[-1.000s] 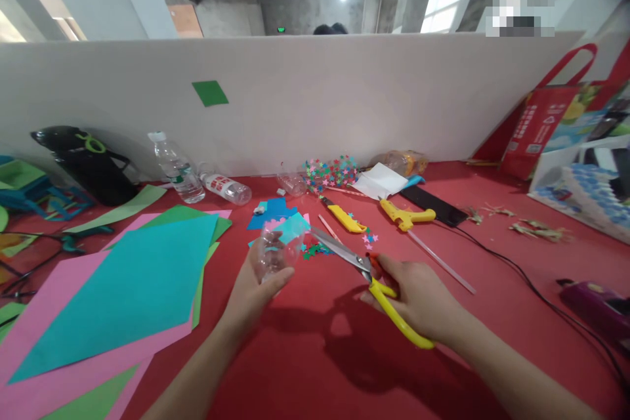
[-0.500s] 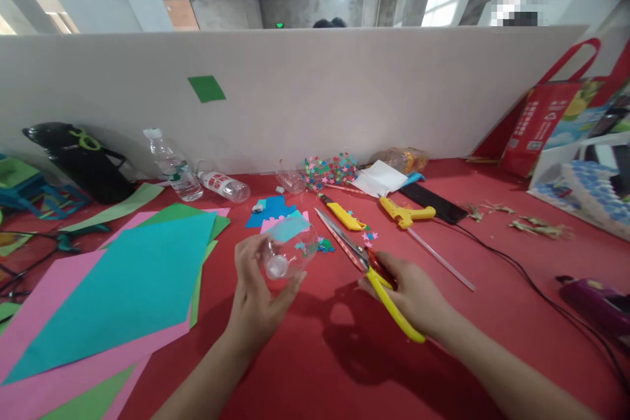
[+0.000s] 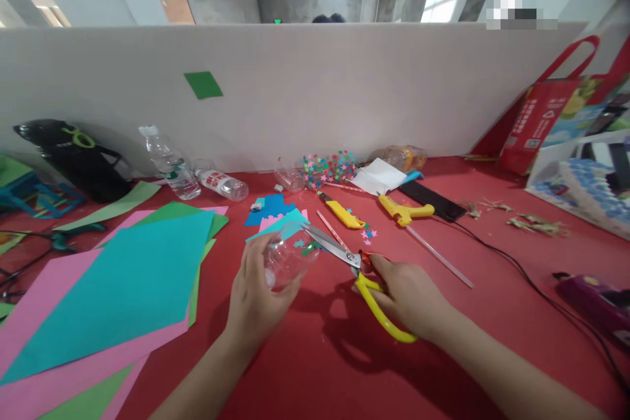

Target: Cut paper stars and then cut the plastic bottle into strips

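Observation:
My left hand (image 3: pixel 258 298) is curled around a cut-off piece of clear plastic bottle (image 3: pixel 290 262), its pale round neck end towards me. Scissors with one yellow and one red handle (image 3: pixel 381 318) are in my right hand (image 3: pixel 411 292), fingers around the handles. Their blades point up and left, with the tips at the far rim of the bottle piece; whether they touch it I cannot tell. Behind the bottle piece lie bits of blue paper (image 3: pixel 270 209) and pink paper, partly hidden. Small coloured stars show through the clear plastic.
A yellow utility knife (image 3: pixel 344 214) and a yellow glue gun (image 3: pixel 404 211) with a clear glue stick lie beyond my right hand. Coloured paper sheets (image 3: pixel 132 269) spread at left. Plastic bottles (image 3: pixel 221 184) and star confetti (image 3: pixel 327 169) lie along the white partition (image 3: pixel 295 92).
The scissors have moved left, bringing their blade tips to the bottle piece's rim. My left hand has tilted the bottle piece a little, and its neck end is now more covered.

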Available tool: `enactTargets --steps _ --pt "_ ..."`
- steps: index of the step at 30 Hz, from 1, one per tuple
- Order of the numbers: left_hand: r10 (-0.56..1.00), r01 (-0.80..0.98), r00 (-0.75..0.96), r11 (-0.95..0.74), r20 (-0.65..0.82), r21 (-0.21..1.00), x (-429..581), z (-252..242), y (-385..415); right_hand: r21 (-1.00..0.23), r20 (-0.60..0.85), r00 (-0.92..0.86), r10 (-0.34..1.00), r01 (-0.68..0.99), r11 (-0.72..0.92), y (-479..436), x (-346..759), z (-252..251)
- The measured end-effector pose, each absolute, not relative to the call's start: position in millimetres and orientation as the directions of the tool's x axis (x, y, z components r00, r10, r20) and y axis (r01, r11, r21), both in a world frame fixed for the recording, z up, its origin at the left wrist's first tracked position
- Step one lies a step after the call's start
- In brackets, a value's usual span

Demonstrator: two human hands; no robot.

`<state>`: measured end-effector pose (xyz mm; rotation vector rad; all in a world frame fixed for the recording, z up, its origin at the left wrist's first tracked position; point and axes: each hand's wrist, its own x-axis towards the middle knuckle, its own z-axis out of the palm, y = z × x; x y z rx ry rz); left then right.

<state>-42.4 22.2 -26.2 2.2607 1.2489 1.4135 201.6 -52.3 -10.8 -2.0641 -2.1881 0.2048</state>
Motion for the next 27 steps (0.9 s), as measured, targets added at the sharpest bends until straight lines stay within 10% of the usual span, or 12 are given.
enactTargets --steps 27 --pt "0.722 0.293 0.335 -0.691 0.606 0.661 -49 -24 19 -0.140 0.028 -0.145 0.989 0.979 0.148 -49 211 -12"
